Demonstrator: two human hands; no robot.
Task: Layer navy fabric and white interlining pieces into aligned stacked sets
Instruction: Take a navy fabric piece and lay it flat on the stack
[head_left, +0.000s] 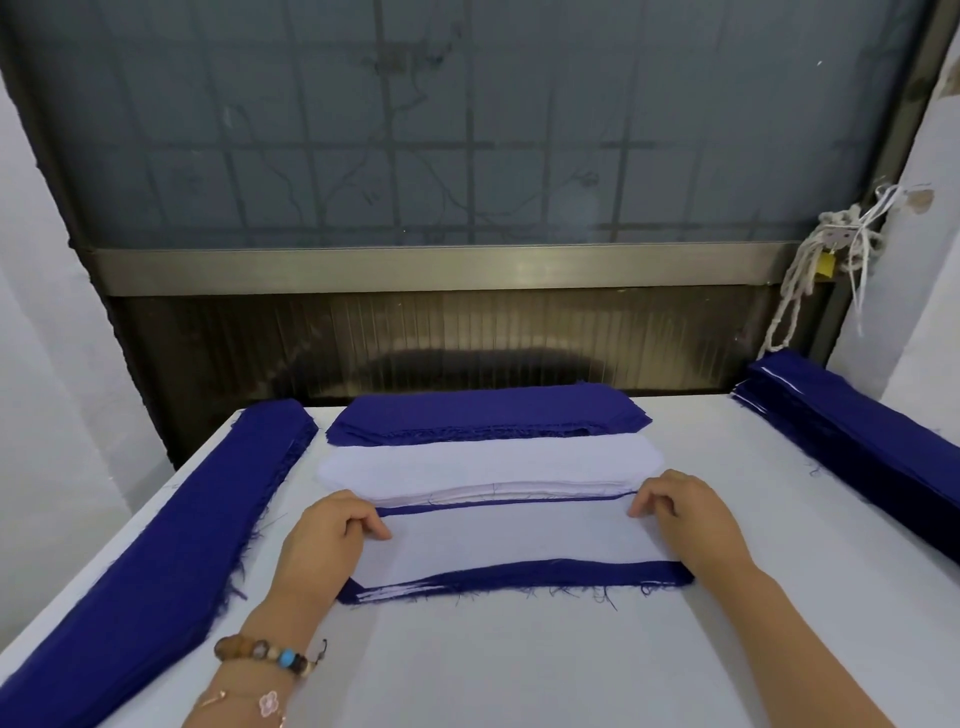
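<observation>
Between the hands, white interlining

Deep blue fabric stack at the back, plain white lining stack in front. The nearest set shows white on top, blue edging beneath. White table. Brown bead bracelet, one bright blue bead. Grey window, dark grid lines.

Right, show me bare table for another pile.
Bare: the near strip before the layered set, and the gap between it and the right navy stack. Crowded: behind it, the white interlining stack and back navy stack.
</observation>
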